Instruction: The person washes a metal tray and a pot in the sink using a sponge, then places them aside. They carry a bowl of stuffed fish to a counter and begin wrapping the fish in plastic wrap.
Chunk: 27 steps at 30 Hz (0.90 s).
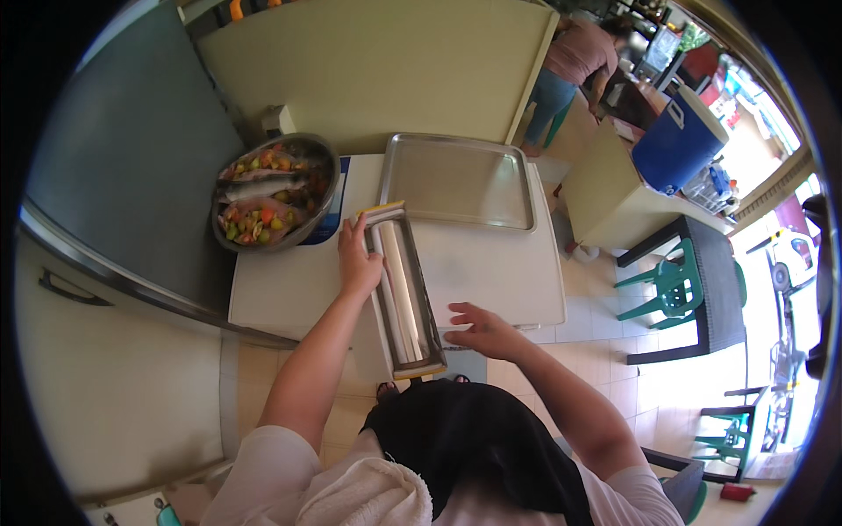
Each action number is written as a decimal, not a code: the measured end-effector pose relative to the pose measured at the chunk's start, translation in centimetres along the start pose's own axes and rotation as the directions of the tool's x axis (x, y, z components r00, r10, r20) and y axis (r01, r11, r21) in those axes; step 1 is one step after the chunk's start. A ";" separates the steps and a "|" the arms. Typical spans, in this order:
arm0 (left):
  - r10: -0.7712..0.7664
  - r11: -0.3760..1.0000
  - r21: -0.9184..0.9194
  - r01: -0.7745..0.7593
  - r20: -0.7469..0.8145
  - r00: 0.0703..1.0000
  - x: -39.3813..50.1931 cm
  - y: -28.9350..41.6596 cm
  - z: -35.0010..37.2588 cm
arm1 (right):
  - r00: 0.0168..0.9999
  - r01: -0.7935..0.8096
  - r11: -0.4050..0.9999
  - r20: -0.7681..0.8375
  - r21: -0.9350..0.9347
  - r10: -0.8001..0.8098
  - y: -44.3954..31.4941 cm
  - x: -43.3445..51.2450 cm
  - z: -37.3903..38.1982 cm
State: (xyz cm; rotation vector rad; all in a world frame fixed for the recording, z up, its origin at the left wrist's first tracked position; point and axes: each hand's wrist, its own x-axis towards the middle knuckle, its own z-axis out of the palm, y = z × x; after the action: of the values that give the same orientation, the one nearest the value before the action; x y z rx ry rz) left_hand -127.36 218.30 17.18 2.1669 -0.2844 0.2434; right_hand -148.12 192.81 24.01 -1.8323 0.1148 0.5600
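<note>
An open long box (431, 329) lies slantwise over the near part of the white table top (490, 269). Inside it is a shiny roll, apparently aluminium foil (402, 296). My left hand (360, 260) grips the box's left side near its far end, thumb at the rim. Just right of the box's near end, my right hand (483, 332) hovers with its fingers apart and nothing in them. Beyond the box is a metal tray (457, 184). At the far left, a metal basin (334, 177) contains whole fish (263, 187) with chopped vegetables (253, 227).
A grey-topped freezer (131, 164) borders the table on the left, and a cream partition (381, 72) rises behind it. Off to the right are a blue cooler (677, 141), green plastic stools (677, 283) and a dark table (720, 296). Another person (579, 52) bends at a counter.
</note>
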 end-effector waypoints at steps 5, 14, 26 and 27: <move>-0.014 0.997 0.074 0.025 -0.140 0.990 -1.9 -1.2 -2.0 | 0.980 0.142 0.989 0.142 -0.034 -0.136 1.4 2.3 4.0; -0.150 0.878 0.449 0.165 -0.069 0.986 0.9 3.3 -0.4 | 0.968 0.182 0.978 0.191 -0.102 -0.160 -1.8 0.9 1.0; -0.313 0.793 0.542 0.279 -0.031 0.949 2.9 5.1 1.1 | 0.969 0.238 0.949 0.112 -0.206 -0.219 -3.8 0.1 0.0; -0.322 0.792 0.539 0.286 -0.029 0.946 3.0 5.1 1.1 | 0.969 0.244 0.945 0.100 -0.218 -0.227 -4.0 0.6 0.2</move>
State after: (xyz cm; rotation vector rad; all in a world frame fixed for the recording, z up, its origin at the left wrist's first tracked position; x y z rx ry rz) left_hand -125.89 214.24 21.33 2.7423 0.1262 0.0675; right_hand -146.28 194.44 27.24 -2.0105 -0.2263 0.4858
